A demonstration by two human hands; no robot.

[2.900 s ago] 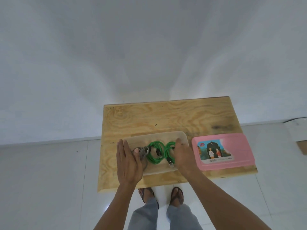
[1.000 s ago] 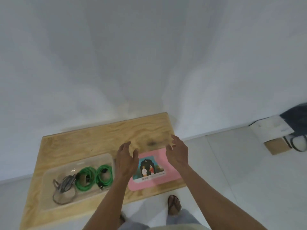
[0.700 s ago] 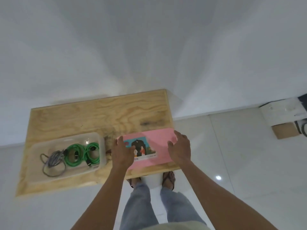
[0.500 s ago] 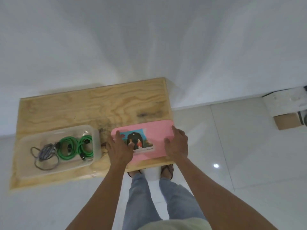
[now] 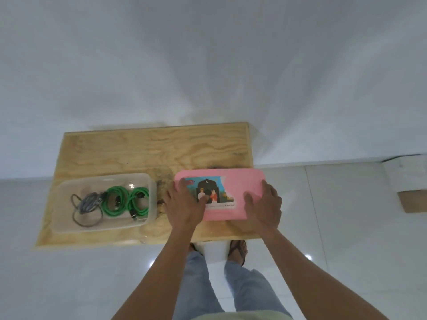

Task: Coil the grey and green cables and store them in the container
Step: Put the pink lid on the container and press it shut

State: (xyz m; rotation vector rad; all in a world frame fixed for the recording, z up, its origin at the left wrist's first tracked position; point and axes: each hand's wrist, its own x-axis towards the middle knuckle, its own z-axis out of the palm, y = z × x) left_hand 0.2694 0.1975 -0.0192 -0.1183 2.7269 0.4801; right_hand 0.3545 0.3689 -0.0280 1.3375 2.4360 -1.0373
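Far surface [image 5: 138,151]: bare wood, open to reach.
Left near: container [image 5: 69,222] blocks.
Right near: lid [image 5: 240,181] blocks.
Gap between them: narrow.

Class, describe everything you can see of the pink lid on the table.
The pink lid is a flat rectangle with rounded corners, plastic by its look. A colourful picture label with two small figures sits on its left part. It lies flat near the front right of the wooden table, just right of the clear container. The left hand rests on its left end, the right hand on its right end.
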